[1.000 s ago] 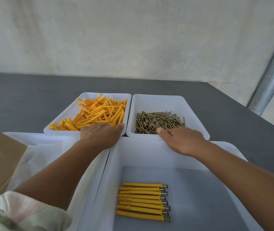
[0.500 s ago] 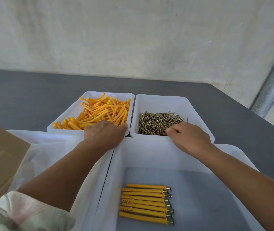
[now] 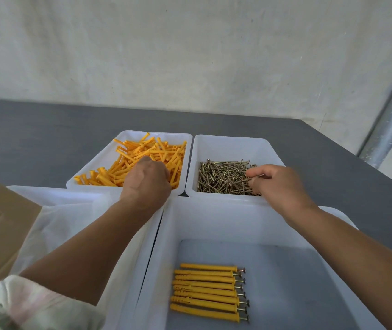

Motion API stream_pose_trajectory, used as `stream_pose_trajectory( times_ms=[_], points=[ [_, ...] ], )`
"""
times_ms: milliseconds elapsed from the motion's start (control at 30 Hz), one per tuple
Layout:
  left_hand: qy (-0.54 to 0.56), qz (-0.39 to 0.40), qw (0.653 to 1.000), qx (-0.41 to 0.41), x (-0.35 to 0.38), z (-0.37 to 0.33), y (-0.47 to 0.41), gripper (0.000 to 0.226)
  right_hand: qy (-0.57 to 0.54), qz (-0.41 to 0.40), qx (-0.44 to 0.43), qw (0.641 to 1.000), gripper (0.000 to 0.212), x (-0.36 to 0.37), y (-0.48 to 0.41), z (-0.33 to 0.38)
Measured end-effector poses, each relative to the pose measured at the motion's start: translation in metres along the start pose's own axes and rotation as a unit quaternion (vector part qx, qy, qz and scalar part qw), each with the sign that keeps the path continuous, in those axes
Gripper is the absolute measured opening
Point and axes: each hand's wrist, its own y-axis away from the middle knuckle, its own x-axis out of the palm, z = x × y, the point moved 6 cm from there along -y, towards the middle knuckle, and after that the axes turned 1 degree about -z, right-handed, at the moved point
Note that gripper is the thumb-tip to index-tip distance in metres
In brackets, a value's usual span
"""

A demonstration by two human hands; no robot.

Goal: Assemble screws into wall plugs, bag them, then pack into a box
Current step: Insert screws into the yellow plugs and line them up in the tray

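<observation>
Two hands: left curled in plugs — right pinching screw.

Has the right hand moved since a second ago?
Yes. The right hand has gone forward over the near rim of the screw tray, and its fingers now pinch a screw.
</observation>
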Motion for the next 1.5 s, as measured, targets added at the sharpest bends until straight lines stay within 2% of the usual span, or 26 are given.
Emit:
stream_pose_trajectory(
  times_ms=[200, 300, 433, 600, 733, 867, 967, 1100, 1300, 1500],
  points=[
    [0.086, -0.094, 0.992, 0.026, -0.017, -0.009, 0.002, 0.026, -0.083, -0.003, 0.025, 0.996, 0.024, -0.003, -0.002, 0.000],
    [0.169, -0.101, 0.980, -0.002, -0.022, -0.013, 0.001, 0.019, -0.103, 0.000, 0.033, 0.994, 0.025, -0.004, -0.002, 0.001],
    [0.328, 0.005, 0.942, -0.073, -0.010, -0.020, 0.002, 0.020, -0.119, 0.002, 0.016, 0.993, 0.021, -0.006, -0.002, 0.006],
    [0.499, 0.130, 0.843, -0.151, 0.005, -0.034, 0.012, 0.019, -0.176, -0.002, 0.002, 0.984, 0.011, -0.006, -0.001, 0.016],
    [0.547, 0.195, 0.800, -0.152, 0.012, -0.045, 0.022, 0.009, -0.202, 0.002, -0.003, 0.979, 0.015, -0.004, 0.001, 0.023],
    [0.558, 0.234, 0.784, -0.139, 0.017, -0.055, 0.030, 0.001, -0.240, 0.013, 0.002, 0.971, 0.020, -0.003, 0.005, 0.028],
    [0.566, 0.252, 0.773, -0.136, 0.021, -0.059, 0.033, 0.005, -0.292, 0.042, 0.019, 0.955, 0.022, 0.000, 0.009, 0.031],
    [0.589, 0.303, 0.739, -0.122, 0.023, -0.066, 0.039, 0.003, -0.334, 0.084, 0.046, 0.938, 0.021, 0.008, 0.015, 0.038],
    [0.595, 0.314, 0.729, -0.127, 0.023, -0.066, 0.039, 0.002, -0.332, 0.102, 0.042, 0.937, 0.023, 0.010, 0.017, 0.044],
    [0.602, 0.280, 0.734, -0.139, 0.018, -0.061, 0.036, 0.006, -0.252, 0.172, 0.010, 0.952, 0.024, 0.017, 0.021, 0.047]
  ],
)
